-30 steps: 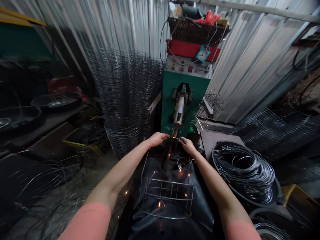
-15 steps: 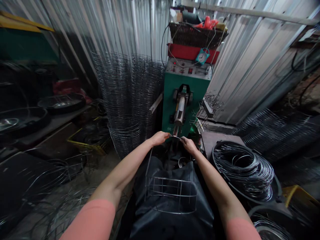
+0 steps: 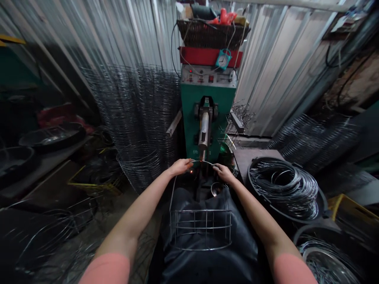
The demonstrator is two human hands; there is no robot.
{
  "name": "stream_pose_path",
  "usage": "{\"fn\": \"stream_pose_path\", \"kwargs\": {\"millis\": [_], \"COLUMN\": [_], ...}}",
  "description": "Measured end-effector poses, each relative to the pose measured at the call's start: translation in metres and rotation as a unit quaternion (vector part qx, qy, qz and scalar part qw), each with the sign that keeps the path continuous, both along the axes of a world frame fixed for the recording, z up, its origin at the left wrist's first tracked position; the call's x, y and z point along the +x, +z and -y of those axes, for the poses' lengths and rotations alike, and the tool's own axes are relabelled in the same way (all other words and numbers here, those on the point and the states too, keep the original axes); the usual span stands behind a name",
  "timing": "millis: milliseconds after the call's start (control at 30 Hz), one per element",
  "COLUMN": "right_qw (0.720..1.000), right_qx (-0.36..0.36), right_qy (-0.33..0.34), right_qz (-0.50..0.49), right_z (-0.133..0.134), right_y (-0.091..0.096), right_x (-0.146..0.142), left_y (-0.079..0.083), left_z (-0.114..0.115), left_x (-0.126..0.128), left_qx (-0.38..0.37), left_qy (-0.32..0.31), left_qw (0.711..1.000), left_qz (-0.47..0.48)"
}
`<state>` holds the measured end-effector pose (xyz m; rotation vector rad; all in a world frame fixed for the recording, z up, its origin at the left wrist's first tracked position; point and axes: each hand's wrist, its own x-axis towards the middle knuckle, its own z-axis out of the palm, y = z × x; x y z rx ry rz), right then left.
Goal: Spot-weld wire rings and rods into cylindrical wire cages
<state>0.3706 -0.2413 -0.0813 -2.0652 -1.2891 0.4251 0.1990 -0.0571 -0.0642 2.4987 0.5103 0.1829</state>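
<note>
One wire hoop [image 3: 203, 161] under the spot welder [image 3: 189, 118], sparks flying

My left hand [image 3: 180, 167] and right hand [image 3: 223, 172] are apart, one on each side of the welder's electrode [image 3: 203, 134], and both are closed on the wire hoop. It arcs between them, touching the electrode tip, and sparks [image 3: 191, 171] show just beside my left hand. Below the hoop, a wire basket frame [image 3: 201, 228] hangs over my black apron [image 3: 242, 252], with one long wire rising from the frame towards my left hand. A small steel bowl [image 3: 217, 189] sits just below my right hand, in front of the welder.

To the welder's right, a coil of bright wire [image 3: 282, 189] fills a black tub [image 3: 321, 207], and a steel pan [image 3: 325, 264] lies nearer me in the corner. To its left stands a tall stack of wire mesh rings [image 3: 139, 118], with a yellow crate [image 3: 89, 183] and dark round pans [image 3: 51, 136] beyond. Farther right, more wire mesh rings [image 3: 314, 142] lie on their side.

On top of the welder are a control panel [image 3: 209, 76], a red box [image 3: 207, 56], a blue-green clock [image 3: 223, 59] and a wicker basket [image 3: 213, 33]. Behind it all runs a corrugated metal wall [image 3: 266, 59].
</note>
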Motion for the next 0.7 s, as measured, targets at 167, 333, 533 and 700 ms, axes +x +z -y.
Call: {"fn": "stream_pose_path", "kwargs": {"millis": [167,333,533,700], "right_qw": [1.0,0.999,0.998,0.996], "right_qx": [0.018,0.025,0.016,-0.015], "right_qy": [-0.02,-0.038,-0.044,-0.065], "right_qz": [-0.002,0.025,0.049,0.059], "right_z": [0.013,0.007,0.006,-0.003], "right_y": [-0.007,-0.015,-0.01,0.0], "right_x": [0.004,0.003,0.001,-0.009], "left_y": [-0.004,0.002,0.002,0.001], "left_z": [0.002,0.007,0.002,0.0], "left_x": [-0.002,0.002,0.0,0.005], "left_qx": [0.007,0.028,0.019,-0.003], "left_qy": [0.03,0.051,0.065,0.057], "left_qw": [0.999,0.998,0.998,0.998], "left_qz": [0.008,-0.001,-0.017,-0.026]}}
